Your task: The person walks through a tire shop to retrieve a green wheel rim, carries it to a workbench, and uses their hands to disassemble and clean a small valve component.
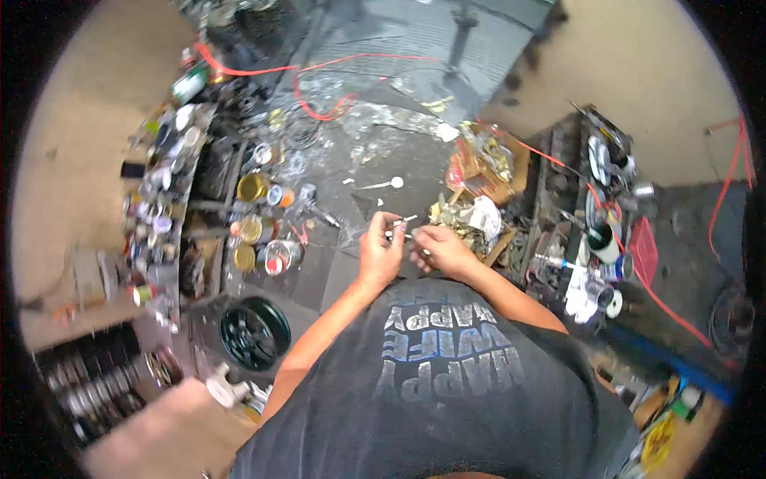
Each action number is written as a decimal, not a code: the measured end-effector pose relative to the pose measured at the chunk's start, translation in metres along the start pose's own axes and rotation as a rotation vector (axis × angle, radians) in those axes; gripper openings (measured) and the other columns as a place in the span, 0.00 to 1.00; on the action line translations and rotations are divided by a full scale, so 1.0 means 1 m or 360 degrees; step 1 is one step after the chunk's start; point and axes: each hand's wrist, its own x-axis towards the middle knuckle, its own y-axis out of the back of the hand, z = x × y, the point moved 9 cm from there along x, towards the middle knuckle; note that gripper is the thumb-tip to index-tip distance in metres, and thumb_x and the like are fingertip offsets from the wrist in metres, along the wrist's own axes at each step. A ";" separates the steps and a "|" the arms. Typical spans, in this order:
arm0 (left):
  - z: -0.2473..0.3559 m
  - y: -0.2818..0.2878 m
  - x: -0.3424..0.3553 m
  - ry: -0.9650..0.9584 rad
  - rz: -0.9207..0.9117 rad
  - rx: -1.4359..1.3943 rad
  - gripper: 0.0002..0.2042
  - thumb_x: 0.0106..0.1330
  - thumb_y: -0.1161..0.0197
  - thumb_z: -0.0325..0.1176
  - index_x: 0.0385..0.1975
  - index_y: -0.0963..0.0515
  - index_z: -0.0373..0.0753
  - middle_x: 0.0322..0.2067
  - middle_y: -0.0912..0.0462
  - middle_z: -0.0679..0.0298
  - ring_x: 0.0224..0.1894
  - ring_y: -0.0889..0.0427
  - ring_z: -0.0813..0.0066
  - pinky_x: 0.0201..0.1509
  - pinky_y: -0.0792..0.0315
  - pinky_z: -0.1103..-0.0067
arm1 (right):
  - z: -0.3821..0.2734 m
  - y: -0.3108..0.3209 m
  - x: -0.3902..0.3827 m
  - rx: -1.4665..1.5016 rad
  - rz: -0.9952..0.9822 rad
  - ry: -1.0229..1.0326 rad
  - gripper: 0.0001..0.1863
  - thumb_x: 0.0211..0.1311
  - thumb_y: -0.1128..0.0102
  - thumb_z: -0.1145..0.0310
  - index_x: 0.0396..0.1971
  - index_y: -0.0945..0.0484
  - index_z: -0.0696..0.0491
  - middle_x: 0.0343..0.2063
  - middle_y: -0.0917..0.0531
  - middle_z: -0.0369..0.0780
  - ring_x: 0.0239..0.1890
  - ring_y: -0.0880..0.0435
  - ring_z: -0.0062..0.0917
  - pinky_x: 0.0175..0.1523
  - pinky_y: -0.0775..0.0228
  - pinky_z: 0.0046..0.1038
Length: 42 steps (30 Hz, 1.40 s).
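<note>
My left hand [381, 247] is closed on a small, thin, pale item [405, 219] just above my lap, its fingers bent upward. My right hand [439, 249] is beside it, fingers curled and pinching another small thin piece [411, 236], too small to make out. The hands are close together; whether the two pieces touch, I cannot tell. Beyond them on the dusty grey floor lies a white round piece with a thin stem [396, 183]. Just right of my hands is a pile of crumpled masking scraps and paper [484, 217].
Shelves of cans and bottles [183, 160] line the left, with several open tins [254, 188] nearby. A dark wheel rim [254, 334] lies lower left. A cardboard box [495, 168] and a cluttered bench [590, 152] are at the right. A red hose [678, 315] crosses the work area.
</note>
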 end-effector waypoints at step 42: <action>0.100 -0.144 0.374 -0.0232 -0.0629 -0.0125 0.07 0.74 0.49 0.37 0.37 0.34 0.41 0.25 0.32 0.74 0.22 0.38 0.89 0.22 0.44 0.87 | -0.284 0.226 0.142 0.0368 0.0647 0.1067 0.10 0.61 0.38 0.65 0.34 0.23 0.57 0.24 0.20 0.36 0.22 0.23 0.17 0.24 0.27 0.22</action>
